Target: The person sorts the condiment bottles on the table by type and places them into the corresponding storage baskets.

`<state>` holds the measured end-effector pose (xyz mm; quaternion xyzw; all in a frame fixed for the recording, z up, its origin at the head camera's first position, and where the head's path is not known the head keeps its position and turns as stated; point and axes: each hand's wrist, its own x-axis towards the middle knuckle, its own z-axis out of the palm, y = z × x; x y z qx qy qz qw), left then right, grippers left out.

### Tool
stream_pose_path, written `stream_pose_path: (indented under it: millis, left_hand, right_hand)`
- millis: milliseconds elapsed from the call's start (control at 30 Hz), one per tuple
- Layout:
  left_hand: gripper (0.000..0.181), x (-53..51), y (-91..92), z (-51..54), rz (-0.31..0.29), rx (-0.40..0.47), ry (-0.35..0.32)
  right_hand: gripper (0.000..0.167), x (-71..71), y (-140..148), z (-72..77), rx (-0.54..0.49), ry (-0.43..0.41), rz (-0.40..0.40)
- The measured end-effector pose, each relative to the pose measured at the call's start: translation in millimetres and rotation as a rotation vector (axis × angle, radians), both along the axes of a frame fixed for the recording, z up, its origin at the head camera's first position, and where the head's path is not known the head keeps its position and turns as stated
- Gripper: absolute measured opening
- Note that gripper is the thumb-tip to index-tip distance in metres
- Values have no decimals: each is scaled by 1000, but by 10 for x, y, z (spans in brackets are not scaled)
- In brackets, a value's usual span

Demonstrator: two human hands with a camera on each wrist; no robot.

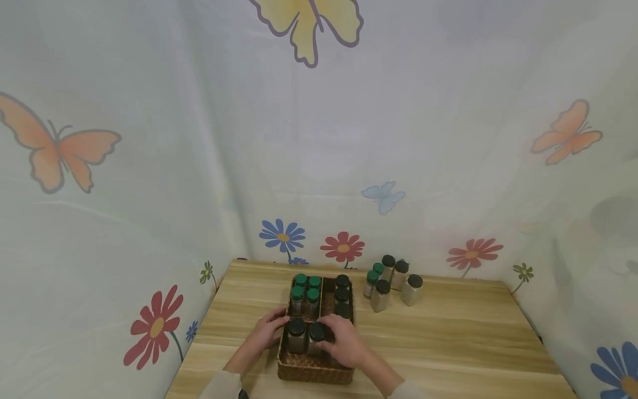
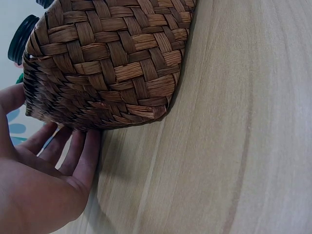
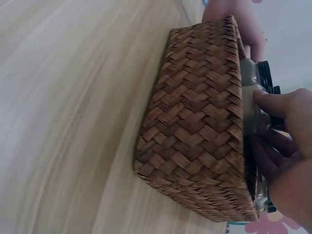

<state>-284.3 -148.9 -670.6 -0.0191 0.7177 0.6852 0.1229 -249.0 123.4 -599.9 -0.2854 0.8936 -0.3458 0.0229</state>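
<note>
A brown woven basket (image 1: 315, 374) with compartments stands on the table, holding green-lidded jars (image 1: 313, 296) and black-lidded jars (image 1: 296, 328). My left hand (image 1: 266, 334) holds the basket's left wall; in the left wrist view the fingers (image 2: 87, 153) lie along the outer weave and the thumb reaches to the rim. With thumb and fingers, my right hand (image 1: 344, 341) grips a black-lidded jar (image 1: 316, 333) in the front compartment, beside another of its kind. The right wrist view shows this jar's pale side (image 3: 252, 114) above the rim; its base is hidden by the basket wall.
On the wooden table (image 1: 448, 338), behind and right of the basket, stands a group of jars with black lids (image 1: 411, 291) and green lids (image 1: 371, 280). A pale curtain (image 1: 399, 127) printed with flowers and butterflies hangs around the table.
</note>
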Motion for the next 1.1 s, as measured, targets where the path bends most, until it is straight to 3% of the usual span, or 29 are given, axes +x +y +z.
stream_pose_path:
  millis: [333, 733, 933, 1100]
  left_hand:
    - [57, 7, -7, 9, 6, 2, 0]
    - [55, -3, 18, -8, 15, 12, 7]
    - [56, -5, 18, -13, 12, 18, 5]
    - [56, 3, 12, 5, 8, 18, 0]
  right_hand:
    - [46, 53, -20, -111, 20, 16, -46]
    - [46, 94, -120, 8, 200, 81, -72]
    - [49, 97, -92, 43, 145, 44, -80]
    - [53, 75, 47, 111, 78, 15, -34]
